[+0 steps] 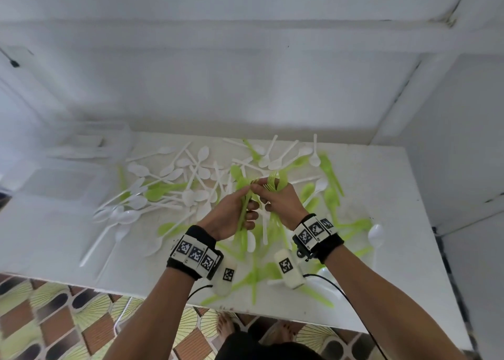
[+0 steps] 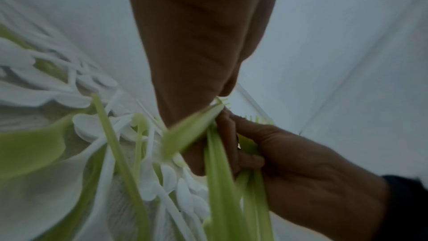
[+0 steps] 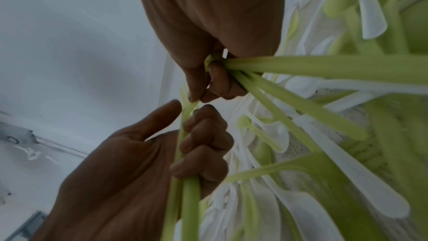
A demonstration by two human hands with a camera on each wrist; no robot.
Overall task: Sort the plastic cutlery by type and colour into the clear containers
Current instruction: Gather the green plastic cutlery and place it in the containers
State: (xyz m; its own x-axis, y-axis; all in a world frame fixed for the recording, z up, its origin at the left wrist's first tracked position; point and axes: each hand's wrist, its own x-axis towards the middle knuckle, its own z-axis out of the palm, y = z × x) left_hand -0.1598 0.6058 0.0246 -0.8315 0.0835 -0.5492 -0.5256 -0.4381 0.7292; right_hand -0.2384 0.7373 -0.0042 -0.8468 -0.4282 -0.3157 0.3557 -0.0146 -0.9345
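Note:
Over the middle of the pile, my left hand [image 1: 237, 209] grips a bundle of green forks [image 1: 243, 215] by their handles, fingers curled round them [image 3: 185, 190]. My right hand [image 1: 281, 198] holds a second bunch of green forks [image 1: 276, 181], tines pointing away from me, handles fanning out below the palm [image 3: 301, 65]. The two hands meet at their fingertips, where my right thumb and forefinger pinch the top of the left bundle [image 3: 192, 100]. Two clear containers [image 1: 76, 179] stand at the table's left, blurred.
White spoons [image 1: 169, 185] and green cutlery [image 1: 331, 196] lie scattered over the white table [image 1: 54, 237], more green pieces near the front edge [image 1: 253, 278]. A white wall rises behind and to the right. Patterned floor shows below the table's front edge.

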